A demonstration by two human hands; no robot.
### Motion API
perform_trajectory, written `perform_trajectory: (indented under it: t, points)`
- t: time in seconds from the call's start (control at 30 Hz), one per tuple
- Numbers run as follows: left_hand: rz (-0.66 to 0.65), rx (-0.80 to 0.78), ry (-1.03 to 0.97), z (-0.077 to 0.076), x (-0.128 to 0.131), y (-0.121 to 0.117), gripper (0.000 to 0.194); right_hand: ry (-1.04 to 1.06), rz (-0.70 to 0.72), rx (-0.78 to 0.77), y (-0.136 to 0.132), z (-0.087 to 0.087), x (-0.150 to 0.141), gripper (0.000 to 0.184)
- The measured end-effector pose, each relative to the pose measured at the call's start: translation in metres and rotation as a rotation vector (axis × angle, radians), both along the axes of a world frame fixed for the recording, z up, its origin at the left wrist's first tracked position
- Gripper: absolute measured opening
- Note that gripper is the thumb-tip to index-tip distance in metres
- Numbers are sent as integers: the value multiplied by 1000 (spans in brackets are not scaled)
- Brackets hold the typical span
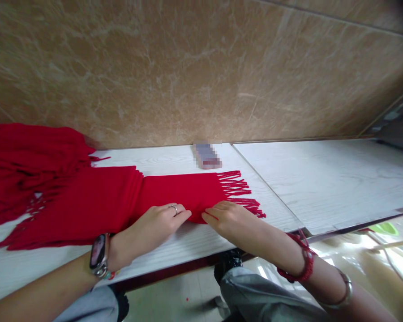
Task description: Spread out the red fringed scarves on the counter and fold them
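A red fringed scarf (pixel 184 188) lies folded lengthwise on the white tabletop, its tassels spread out at the right end. My left hand (pixel 163 222) is closed on the scarf's near edge, a ring on one finger and the thumb pointing right. Just to its right, my right hand (pixel 226 217) pinches the same edge close to the fringe. Both sets of fingertips are partly hidden against the cloth. Left of my left hand, a stack of folded red scarves (pixel 83 203) overlaps the scarf's left end, its fringe toward the front left corner.
A heap of crumpled red cloth (pixel 30 165) sits at the far left. Near the wall (pixel 188 71) lies a blurred phone-like object (pixel 207 155). The white tabletop (pixel 325 174) has a seam right of the scarf, and its front edge runs close below my hands.
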State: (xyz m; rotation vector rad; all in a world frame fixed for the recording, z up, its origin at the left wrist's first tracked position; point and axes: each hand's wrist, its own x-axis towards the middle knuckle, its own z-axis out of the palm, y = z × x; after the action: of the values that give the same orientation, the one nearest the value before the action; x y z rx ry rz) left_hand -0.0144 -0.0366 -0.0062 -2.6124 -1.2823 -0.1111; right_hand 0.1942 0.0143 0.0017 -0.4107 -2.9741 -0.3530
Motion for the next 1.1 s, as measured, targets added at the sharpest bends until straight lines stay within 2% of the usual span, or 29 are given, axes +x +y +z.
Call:
perform_trajectory:
  t: [0.2, 0.43, 0.57, 0.73, 0.9, 1.03, 1.1]
  points:
    - [64, -79, -142, -6, -4, 8, 19, 42, -40, -4, 9, -3, 2, 15]
    - [116, -32, -202, -10, -2, 7, 25, 81, -182, 13, 21, -4, 4, 14]
    - [88, 1, -188, -11, -1, 7, 29, 112, -212, -50, 26, -2, 6, 11]
    - [75, 23, -198, -13, -1, 8, 31, 158, -187, -14, 26, 3, 6, 15]
    - [88, -2, -237, -9, 2, 6, 25, 170, -146, 49, 26, 0, 5, 13]
    - [43, -41, -242, -7, 1, 3, 36, 178, -117, 49, 29, -3, 6, 15]
    - [43, -19, -225, -8, 0, 2, 27, 161, -134, 36, 29, -2, 7, 16]
